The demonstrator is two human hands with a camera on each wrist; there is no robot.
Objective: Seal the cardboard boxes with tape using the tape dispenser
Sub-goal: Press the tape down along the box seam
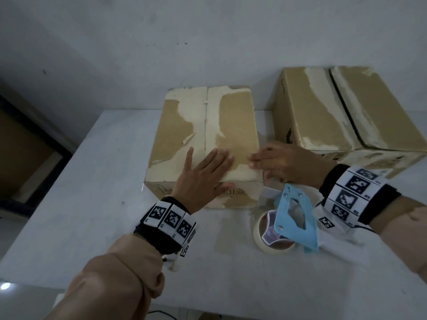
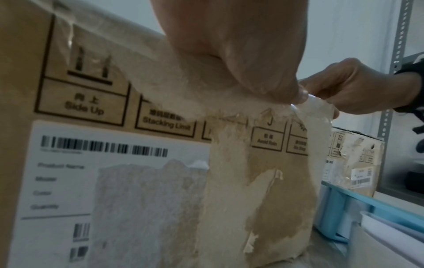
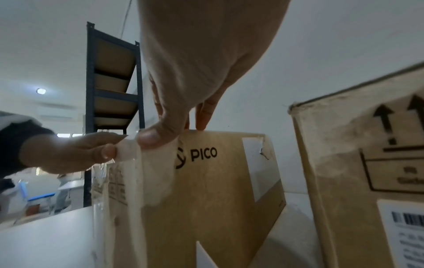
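While the near box (image 1: 203, 144) is sitting on the white counter (image 1: 97, 204), its top is being pressed by the left hand (image 1: 203, 174), fingers straight and spread flat across the lid near the near edge. In the left wrist view the thumb of that hand is seen reaching down over the near face, touching a strip of clear tape (image 2: 319, 127) at the near right corner. The same strip is being pinched by the right hand (image 1: 284, 165) at that corner: in the right wrist view the thumb is pressed onto the tape end, with the other fingers (image 3: 201, 116) resting on the box's top edge. Whether the left thumb is pinching the tape or only touching it cannot be told.

The tape dispenser (image 1: 293, 218), blue framed with a roll of tape in it, is lying on the counter just near of the box's near right corner, under the right wrist, gripped by neither hand. Worn, torn paper patches are showing on the lid of the near box along its centre seam, and a white label with barcode is visible on its near face in the left wrist view. A second cardboard box (image 1: 342, 114) is standing to the right and farther back, close beside the first, with a dark open seam running along its top. A dark shelving rack (image 3: 112, 90) is being seen in the right wrist view, behind the left hand.
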